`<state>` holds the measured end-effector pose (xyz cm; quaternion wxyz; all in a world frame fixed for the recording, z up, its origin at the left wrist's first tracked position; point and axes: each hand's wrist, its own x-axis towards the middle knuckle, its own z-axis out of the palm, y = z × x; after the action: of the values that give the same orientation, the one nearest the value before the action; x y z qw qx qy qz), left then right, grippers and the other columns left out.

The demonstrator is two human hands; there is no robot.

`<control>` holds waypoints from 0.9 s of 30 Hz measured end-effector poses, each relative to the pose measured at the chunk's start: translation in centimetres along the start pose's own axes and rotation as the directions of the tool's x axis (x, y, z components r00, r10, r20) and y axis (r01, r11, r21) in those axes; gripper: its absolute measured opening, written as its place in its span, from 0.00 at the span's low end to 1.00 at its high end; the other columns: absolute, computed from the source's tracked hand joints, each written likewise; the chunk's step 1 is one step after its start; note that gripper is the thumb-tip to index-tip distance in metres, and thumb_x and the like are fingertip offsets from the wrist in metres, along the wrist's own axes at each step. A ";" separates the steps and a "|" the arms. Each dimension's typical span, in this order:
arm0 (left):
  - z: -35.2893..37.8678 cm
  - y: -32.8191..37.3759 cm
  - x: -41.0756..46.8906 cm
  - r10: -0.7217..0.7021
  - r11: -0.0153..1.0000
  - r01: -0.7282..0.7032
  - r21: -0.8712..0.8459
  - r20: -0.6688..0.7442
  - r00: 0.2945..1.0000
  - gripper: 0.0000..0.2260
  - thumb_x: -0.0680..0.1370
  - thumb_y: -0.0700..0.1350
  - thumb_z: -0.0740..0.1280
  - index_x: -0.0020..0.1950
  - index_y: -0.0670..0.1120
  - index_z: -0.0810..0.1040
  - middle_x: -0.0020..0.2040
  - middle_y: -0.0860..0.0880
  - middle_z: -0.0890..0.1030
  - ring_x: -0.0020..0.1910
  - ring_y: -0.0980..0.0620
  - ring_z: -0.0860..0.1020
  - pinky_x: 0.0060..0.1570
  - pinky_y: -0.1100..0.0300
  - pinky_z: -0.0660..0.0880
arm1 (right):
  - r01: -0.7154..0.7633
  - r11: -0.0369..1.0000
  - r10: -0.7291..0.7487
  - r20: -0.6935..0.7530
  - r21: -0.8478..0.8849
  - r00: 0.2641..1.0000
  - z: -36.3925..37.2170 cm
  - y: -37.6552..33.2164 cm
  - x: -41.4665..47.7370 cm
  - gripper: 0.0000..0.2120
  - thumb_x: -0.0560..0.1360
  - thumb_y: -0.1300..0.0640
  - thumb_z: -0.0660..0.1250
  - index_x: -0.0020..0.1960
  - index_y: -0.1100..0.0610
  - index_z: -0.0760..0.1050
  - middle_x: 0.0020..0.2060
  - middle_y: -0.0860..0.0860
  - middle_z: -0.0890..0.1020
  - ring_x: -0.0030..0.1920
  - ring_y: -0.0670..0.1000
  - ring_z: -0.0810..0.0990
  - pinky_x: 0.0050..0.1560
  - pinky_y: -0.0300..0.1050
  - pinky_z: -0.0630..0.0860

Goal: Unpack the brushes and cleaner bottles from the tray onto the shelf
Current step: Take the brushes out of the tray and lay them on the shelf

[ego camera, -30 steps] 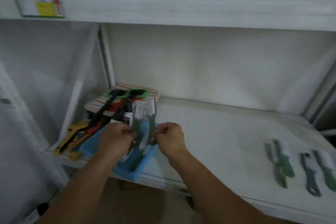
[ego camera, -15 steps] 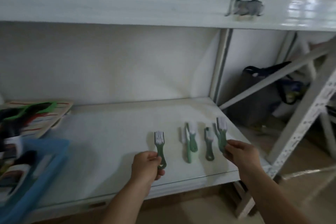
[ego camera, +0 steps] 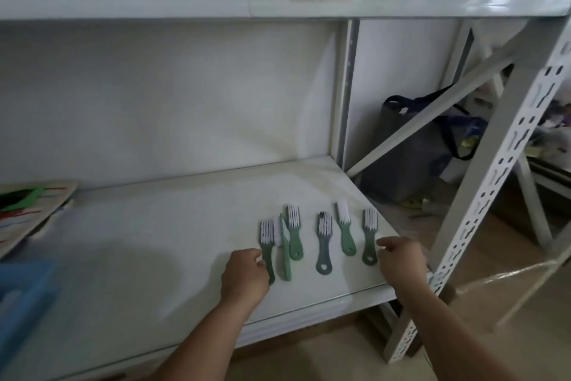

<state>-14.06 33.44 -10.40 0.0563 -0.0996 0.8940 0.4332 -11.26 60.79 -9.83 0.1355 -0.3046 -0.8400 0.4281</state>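
Brushes (ego camera: 321,241), carried over from the blue tray (ego camera: 24,285) at 9 o'clock, are now laid on the shelf (ego camera: 185,241). One is still gripped by the left hand (ego camera: 245,277); the right hand (ego camera: 400,260) has released, fingers loosely curled. More unpacking likely remains.

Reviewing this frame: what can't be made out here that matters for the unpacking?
- Blue tray: head view, cut off by the left edge and blurred; its contents don't show.
- Cleaner bottles: none in view.
- Left hand: covers the handle of the leftmost brush; grip unclear.
- Right hand: beside the rightmost brush; contact unclear.
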 end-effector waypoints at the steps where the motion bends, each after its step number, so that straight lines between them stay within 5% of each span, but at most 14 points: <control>1: -3.0 -2.2 -0.8 -0.023 1.000 0.022 -0.015 -0.068 0.997 0.09 0.75 0.46 0.60 0.48 0.51 0.81 0.55 0.50 0.83 0.45 0.42 0.84 0.49 0.45 0.83 | 0.079 0.997 -0.078 0.073 -0.007 0.994 2.1 -1.9 -1.9 0.17 0.77 0.67 0.62 0.61 0.58 0.81 0.55 0.58 0.84 0.44 0.51 0.77 0.38 0.40 0.72; 4: -6.7 -3.6 -3.2 0.029 0.999 -0.033 -0.027 -0.144 0.989 0.12 0.79 0.47 0.61 0.60 0.54 0.79 0.59 0.53 0.79 0.50 0.45 0.83 0.54 0.46 0.81 | 0.177 0.984 -0.178 0.090 0.019 0.980 3.6 -4.5 -4.8 0.16 0.78 0.66 0.63 0.61 0.55 0.81 0.53 0.53 0.84 0.43 0.48 0.80 0.39 0.41 0.75; 6: -7.4 -2.5 -4.1 0.104 0.993 -0.111 -0.042 -0.149 0.983 0.09 0.79 0.47 0.62 0.56 0.55 0.80 0.55 0.55 0.80 0.47 0.48 0.83 0.53 0.47 0.81 | 0.223 0.973 -0.225 0.025 0.054 0.974 2.6 -5.2 -5.6 0.14 0.78 0.65 0.63 0.59 0.55 0.82 0.51 0.50 0.84 0.45 0.48 0.80 0.46 0.42 0.75; 10: -11.0 -1.7 -4.4 0.162 0.983 -0.176 -0.053 -0.198 0.967 0.07 0.79 0.46 0.64 0.50 0.54 0.82 0.48 0.57 0.82 0.43 0.51 0.83 0.49 0.49 0.82 | 0.374 0.927 -0.375 0.036 0.044 0.926 2.7 -6.5 -7.8 0.11 0.77 0.64 0.66 0.55 0.56 0.83 0.45 0.49 0.85 0.38 0.41 0.80 0.36 0.34 0.73; 13: -18.8 -6.0 -4.6 0.098 0.992 -0.122 -0.045 -0.362 0.927 0.06 0.77 0.46 0.65 0.46 0.52 0.82 0.44 0.54 0.83 0.43 0.48 0.83 0.46 0.49 0.81 | 0.494 0.861 -0.508 0.205 0.118 0.837 8.0 -10.7 -12.5 0.08 0.75 0.64 0.69 0.50 0.55 0.85 0.37 0.46 0.85 0.37 0.43 0.83 0.38 0.40 0.79; 17: -27.6 -12.5 -4.3 -0.004 0.997 0.038 0.073 -0.420 0.907 0.12 0.80 0.45 0.62 0.40 0.44 0.80 0.38 0.41 0.80 0.39 0.40 0.79 0.41 0.53 0.71 | 0.599 0.769 -0.631 0.409 0.223 0.659 14.6 -17.1 -19.4 0.10 0.74 0.64 0.70 0.47 0.53 0.86 0.41 0.44 0.86 0.42 0.41 0.83 0.45 0.32 0.77; 20: -31.5 -16.2 -4.5 -0.055 0.982 0.134 0.136 -0.470 0.881 0.09 0.80 0.43 0.63 0.43 0.50 0.81 0.42 0.48 0.80 0.41 0.44 0.79 0.40 0.55 0.73 | 0.672 0.688 -0.697 0.507 0.274 0.508 18.8 -21.1 -23.6 0.08 0.73 0.62 0.69 0.47 0.53 0.86 0.42 0.46 0.87 0.43 0.45 0.84 0.49 0.36 0.76; 23: -33.2 -18.7 -4.6 -0.065 0.946 0.198 0.255 -0.450 0.891 0.10 0.79 0.43 0.64 0.42 0.46 0.83 0.40 0.48 0.82 0.40 0.46 0.80 0.36 0.55 0.74 | 0.737 0.625 -0.704 0.592 0.256 0.391 22.7 -24.4 -26.9 0.08 0.75 0.59 0.67 0.49 0.53 0.85 0.47 0.48 0.87 0.48 0.49 0.83 0.53 0.40 0.76; 27: -32.5 -19.9 -3.8 -0.100 0.877 0.222 0.426 -0.290 0.952 0.14 0.78 0.40 0.62 0.32 0.45 0.74 0.35 0.48 0.74 0.42 0.43 0.80 0.38 0.57 0.72 | 0.817 0.558 -0.639 0.702 0.142 0.314 27.2 -27.4 -29.7 0.10 0.75 0.60 0.66 0.53 0.55 0.84 0.52 0.54 0.85 0.53 0.55 0.81 0.52 0.44 0.78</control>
<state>-6.32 -3.61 -4.83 -0.0032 -0.2139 0.9583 0.1895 -12.25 12.53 -3.12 -0.0438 0.2792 -0.9134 0.2930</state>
